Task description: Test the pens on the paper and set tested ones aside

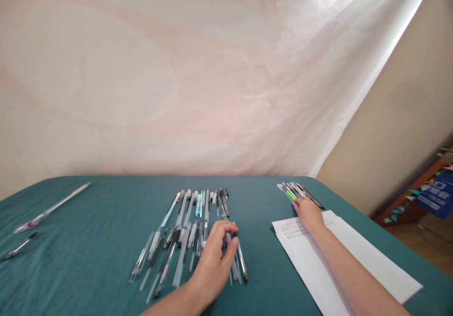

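Observation:
A spread of pens (184, 245) and clear pen caps lies in two rough rows on the green cloth, with a back row of pens (201, 202) farther away. My left hand (214, 259) is over the right end of the front row. Its fingers are bent, its thumb stands apart from them, and a clear pen with a dark end (241, 259) lies beside the fingertips. At the right, my right hand (308, 212) has its fingers closed at the near end of a pen with a bright green part (290, 195), among a small group of pens (306, 192). Its fingertips are partly hidden.
White paper sheets (368, 254) with some print lie under my right forearm. A long pale stick-like item (53, 207) and a dark-tipped pen (19, 247) are at the far left. Pale fabric (159, 80) hangs behind the table; a blue item (437, 195) is off to the right.

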`<state>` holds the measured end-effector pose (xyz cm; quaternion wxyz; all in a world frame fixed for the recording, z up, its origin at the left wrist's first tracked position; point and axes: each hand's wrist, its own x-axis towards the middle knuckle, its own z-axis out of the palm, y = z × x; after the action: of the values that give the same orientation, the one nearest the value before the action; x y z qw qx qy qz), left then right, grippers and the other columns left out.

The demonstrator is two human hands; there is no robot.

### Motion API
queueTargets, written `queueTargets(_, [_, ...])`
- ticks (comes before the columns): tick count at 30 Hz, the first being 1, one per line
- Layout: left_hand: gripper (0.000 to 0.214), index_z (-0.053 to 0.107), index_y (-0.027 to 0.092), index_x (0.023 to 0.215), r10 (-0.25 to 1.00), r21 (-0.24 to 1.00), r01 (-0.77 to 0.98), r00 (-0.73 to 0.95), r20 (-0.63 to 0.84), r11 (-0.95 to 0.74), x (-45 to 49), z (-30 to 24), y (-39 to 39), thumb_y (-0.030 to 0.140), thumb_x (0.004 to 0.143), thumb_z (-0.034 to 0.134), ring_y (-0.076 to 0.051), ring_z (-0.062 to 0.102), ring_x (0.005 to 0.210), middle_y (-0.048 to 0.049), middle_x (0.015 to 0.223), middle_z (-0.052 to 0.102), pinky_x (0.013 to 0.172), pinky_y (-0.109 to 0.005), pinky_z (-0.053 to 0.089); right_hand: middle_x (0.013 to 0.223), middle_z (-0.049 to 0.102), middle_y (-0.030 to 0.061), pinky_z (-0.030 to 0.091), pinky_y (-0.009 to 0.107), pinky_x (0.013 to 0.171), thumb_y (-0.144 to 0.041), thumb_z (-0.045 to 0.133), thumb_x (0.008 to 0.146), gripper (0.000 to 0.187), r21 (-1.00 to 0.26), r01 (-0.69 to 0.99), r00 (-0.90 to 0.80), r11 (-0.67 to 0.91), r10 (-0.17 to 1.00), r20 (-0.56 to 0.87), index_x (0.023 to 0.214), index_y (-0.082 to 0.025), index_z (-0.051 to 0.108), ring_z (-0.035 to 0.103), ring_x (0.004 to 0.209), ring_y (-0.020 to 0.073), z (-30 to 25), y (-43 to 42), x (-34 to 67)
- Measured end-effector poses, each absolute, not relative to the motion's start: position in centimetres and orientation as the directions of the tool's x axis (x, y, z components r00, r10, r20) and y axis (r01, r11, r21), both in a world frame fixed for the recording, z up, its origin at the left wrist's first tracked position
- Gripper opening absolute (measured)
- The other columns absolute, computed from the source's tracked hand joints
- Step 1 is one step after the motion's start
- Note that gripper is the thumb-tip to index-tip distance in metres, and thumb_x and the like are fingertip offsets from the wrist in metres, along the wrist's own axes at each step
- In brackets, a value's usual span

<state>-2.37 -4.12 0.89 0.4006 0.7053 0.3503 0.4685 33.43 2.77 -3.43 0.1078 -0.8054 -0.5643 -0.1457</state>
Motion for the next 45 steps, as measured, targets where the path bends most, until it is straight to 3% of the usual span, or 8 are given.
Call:
queueTargets(8, [0.019, 0.059, 0.022, 0.096, 0.885, 0.896, 0.089, 0.222, 0.408, -0.436, -2.4, 0.7, -4.0, 0.018, 0.081, 0.048, -0.022, 0.052, 0.096, -0.0066, 0.099, 0.057, 0.084, -0.033, 0.039, 0.100, 0.061, 0.0115, 0.041, 0.031, 0.066, -0.025, 0.043, 0.085, 0.023, -0.076, 0.944, 0.322, -0.320, 0.852, 0.413, 0.089, -0.018, 0.065, 0.061, 0.080, 0.0220, -1.8, 1.9, 32.0])
queueTargets(11, [0.021, 0.058, 0.022, 0.099, 0.913, 0.914, 0.088, 0.146, 0.381, -0.396, -2.6, 0.5, -3.8, 0.017, 0.081, 0.049, -0.022, 0.052, 0.095, -0.0060, 0.099, 0.058, 0.084, -0.033, 0.038, 0.097, 0.063, 0.0111, 0.041, 0.031, 0.068, -0.027, 0.043, 0.085, 0.025, -0.132, 0.960, 0.278, -0.245, 0.868, 0.412, 0.094, -0.017, 0.064, 0.060, 0.083, 0.0233, -0.6, 1.9, 30.7])
queueTargets(15, [0.022, 0.055, 0.021, 0.101, 0.925, 0.924, 0.078, 0.095, 0.367, -0.375, -2.7, 0.3, -3.6, 0.016, 0.081, 0.048, -0.022, 0.051, 0.099, -0.0059, 0.102, 0.057, 0.087, -0.033, 0.036, 0.080, 0.066, 0.0034, 0.043, 0.026, 0.065, -0.032, 0.048, 0.082, 0.026, -0.221, 0.973, 0.149, -0.071, 0.923, 0.356, 0.100, -0.019, 0.062, 0.062, 0.072, 0.0173, 1.1, 1.6, 26.8])
queueTargets(17, [0.022, 0.055, 0.021, 0.101, 0.922, 0.920, 0.080, 0.099, 0.376, -0.384, -2.7, 0.3, -3.5, 0.015, 0.081, 0.048, -0.022, 0.051, 0.099, -0.0061, 0.102, 0.057, 0.087, -0.033, 0.036, 0.073, 0.065, -0.0008, 0.042, 0.024, 0.061, -0.036, 0.049, 0.082, 0.026, -0.281, 0.959, 0.046, 0.046, 0.949, 0.313, 0.099, -0.021, 0.060, 0.060, 0.062, 0.0140, 1.7, 0.8, 23.6])
queueTargets(19, [0.022, 0.055, 0.021, 0.101, 0.918, 0.917, 0.075, 0.103, 0.384, -0.392, -2.7, 0.2, -3.6, 0.015, 0.081, 0.048, -0.022, 0.051, 0.098, -0.0060, 0.101, 0.057, 0.087, -0.033, 0.036, 0.069, 0.062, -0.0013, 0.041, 0.025, 0.058, -0.034, 0.049, 0.081, 0.025, -0.451, 0.870, -0.097, 0.202, 0.965, 0.245, 0.099, -0.019, 0.057, 0.057, 0.058, 0.0140, 2.0, -0.6, 20.2])
queueTargets(23, [0.022, 0.054, 0.021, 0.100, 0.908, 0.905, 0.093, 0.112, 0.404, -0.414, -2.7, 0.2, -3.6, 0.013, 0.081, 0.047, -0.021, 0.051, 0.097, -0.0055, 0.101, 0.056, 0.085, -0.032, 0.037, 0.070, 0.061, -0.0016, 0.038, 0.023, 0.055, -0.029, 0.054, 0.078, 0.030, -0.601, 0.758, -0.187, 0.254, 0.967, 0.173, 0.106, -0.019, 0.049, 0.056, 0.060, 0.0142, 1.3, -3.6, 14.9])
queueTargets(39, [0.026, 0.049, 0.020, 0.101, 0.887, 0.875, 0.169, 0.187, 0.423, -0.453, -2.6, 0.0, -3.6, 0.006, 0.080, 0.042, -0.019, 0.049, 0.097, -0.0042, 0.100, 0.053, 0.084, -0.032, 0.037, 0.079, 0.058, 0.0001, 0.035, 0.023, 0.060, -0.020, 0.053, 0.069, 0.047, -0.530, 0.837, -0.146, 0.135, 0.989, 0.021, 0.114, -0.022, 0.039, 0.058, 0.071, 0.0167, 0.7, -4.6, 13.2])
queueTargets(45, [0.027, 0.049, 0.021, 0.102, 0.885, 0.877, 0.152, 0.180, 0.430, -0.457, -2.5, -0.3, -3.6, 0.007, 0.080, 0.043, -0.019, 0.049, 0.097, -0.0043, 0.101, 0.053, 0.084, -0.031, 0.038, 0.079, 0.061, 0.0047, 0.033, 0.025, 0.058, -0.013, 0.050, 0.066, 0.054, -0.365, 0.928, -0.082, 0.073, 0.997, -0.010, 0.118, -0.019, 0.038, 0.060, 0.073, 0.0205, 0.7, -4.2, 14.0])
